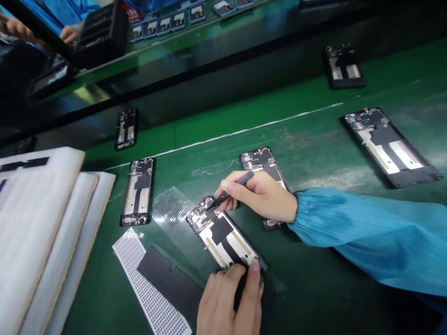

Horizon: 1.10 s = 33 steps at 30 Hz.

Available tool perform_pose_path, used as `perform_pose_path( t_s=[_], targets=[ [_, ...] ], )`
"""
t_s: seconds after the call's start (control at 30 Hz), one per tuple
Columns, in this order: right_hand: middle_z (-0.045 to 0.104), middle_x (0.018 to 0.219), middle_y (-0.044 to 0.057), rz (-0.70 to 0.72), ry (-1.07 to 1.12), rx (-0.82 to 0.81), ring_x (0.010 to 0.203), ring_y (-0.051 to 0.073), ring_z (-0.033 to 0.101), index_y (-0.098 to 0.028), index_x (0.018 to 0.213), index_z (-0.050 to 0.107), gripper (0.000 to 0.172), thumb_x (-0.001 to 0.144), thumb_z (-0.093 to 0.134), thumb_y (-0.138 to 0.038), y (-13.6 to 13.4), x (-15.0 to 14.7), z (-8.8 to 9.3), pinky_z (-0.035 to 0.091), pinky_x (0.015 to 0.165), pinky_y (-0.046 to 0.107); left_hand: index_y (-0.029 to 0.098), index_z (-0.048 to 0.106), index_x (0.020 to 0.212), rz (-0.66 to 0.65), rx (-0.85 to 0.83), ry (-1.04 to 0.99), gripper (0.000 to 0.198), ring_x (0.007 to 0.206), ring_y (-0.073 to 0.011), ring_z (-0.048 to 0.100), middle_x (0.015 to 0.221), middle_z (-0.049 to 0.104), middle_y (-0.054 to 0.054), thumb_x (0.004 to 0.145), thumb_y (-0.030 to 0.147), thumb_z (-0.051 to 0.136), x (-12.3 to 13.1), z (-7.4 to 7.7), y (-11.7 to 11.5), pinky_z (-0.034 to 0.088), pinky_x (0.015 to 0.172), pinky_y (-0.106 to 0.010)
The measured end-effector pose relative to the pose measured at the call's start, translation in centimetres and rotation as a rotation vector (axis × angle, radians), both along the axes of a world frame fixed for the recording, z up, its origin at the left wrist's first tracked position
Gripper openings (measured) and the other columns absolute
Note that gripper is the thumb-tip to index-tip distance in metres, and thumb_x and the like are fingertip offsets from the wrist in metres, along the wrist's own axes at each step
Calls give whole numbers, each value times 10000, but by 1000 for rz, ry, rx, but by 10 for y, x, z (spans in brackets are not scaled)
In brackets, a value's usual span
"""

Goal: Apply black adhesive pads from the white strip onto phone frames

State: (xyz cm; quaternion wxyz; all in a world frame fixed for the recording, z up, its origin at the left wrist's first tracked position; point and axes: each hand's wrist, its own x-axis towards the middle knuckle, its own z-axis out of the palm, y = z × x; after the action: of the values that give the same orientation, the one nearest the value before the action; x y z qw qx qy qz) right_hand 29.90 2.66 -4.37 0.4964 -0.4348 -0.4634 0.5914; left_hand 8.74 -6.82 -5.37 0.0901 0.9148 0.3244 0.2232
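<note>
An opened phone (pixel 223 230) with bare circuitry at its upper end lies tilted on the green bench. My left hand (pixel 228 300) grips its lower end, thumb and fingers pressed on the frame; a dark area between them is hard to make out. In my right hand (pixel 258 195) are slim black tweezers (pixel 232 190), pinched between thumb and fingers, their tip down at the phone's circuit board. Under my right wrist lies another opened phone (pixel 263 160), partly hidden. Left of the held phone are a clear sheet with small dark pieces (pixel 171 207), a white dotted sheet (pixel 153 291) and a black sheet (pixel 171 279).
More opened phones lie at left (pixel 138 193), far left (pixel 126 129), right (pixel 387 146) and back right (pixel 345 67). White foam boards (pixel 38 223) stand at the left edge. Behind a raised ledge, a co-worker's hands (pixel 70 35) show beside a black box (pixel 101 32) and several phone parts (pixel 164 24).
</note>
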Motion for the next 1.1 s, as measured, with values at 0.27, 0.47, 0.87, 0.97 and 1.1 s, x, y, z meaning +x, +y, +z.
perform_pose_path(
  t_s=[0.27, 0.47, 0.87, 0.97, 1.1],
  targets=[
    [714, 685, 3, 24, 59, -60, 664, 111, 706, -159, 875, 653, 230, 978, 564, -344, 1, -2, 0, 587, 668, 238, 159, 694, 1203, -30, 51, 69, 422, 844, -200, 537, 1054, 588, -98, 823, -17, 649, -1, 0, 2, 461, 674, -328],
    [695, 653, -9, 35, 97, -106, 659, 113, 706, -156, 862, 651, 198, 963, 598, -318, 3, -5, 0, 580, 672, 234, 128, 722, 1136, -77, 74, 4, 325, 847, -191, 562, 1025, 609, -109, 839, 13, 660, 2, -2, 6, 450, 723, -356],
    [770, 747, 66, -5, 75, -213, 670, 141, 746, -145, 1096, 580, 276, 1035, 340, -265, 12, 4, 6, 595, 650, 251, 488, 611, 1309, -89, 4, 381, 510, 1242, -401, 531, 1414, 584, -83, 835, 395, 773, -2, 25, 33, 408, 919, -545],
    [795, 912, 117, 20, -82, -227, 744, 159, 769, -137, 1166, 554, 406, 1020, 182, -208, 16, 13, 15, 600, 643, 278, 429, 483, 1454, 17, 67, 415, 655, 1357, -498, 415, 1564, 421, -156, 849, 460, 735, -10, 31, 38, 382, 950, -651],
    [755, 691, 116, 135, -483, -213, 562, 239, 719, -155, 816, 641, 173, 907, 521, -242, -8, 5, 33, 471, 455, 295, 242, 405, 1532, 159, 144, 142, 605, 1315, -378, 510, 1480, 507, -171, 982, 460, 533, -64, 55, 54, 423, 1053, -545]
  ],
)
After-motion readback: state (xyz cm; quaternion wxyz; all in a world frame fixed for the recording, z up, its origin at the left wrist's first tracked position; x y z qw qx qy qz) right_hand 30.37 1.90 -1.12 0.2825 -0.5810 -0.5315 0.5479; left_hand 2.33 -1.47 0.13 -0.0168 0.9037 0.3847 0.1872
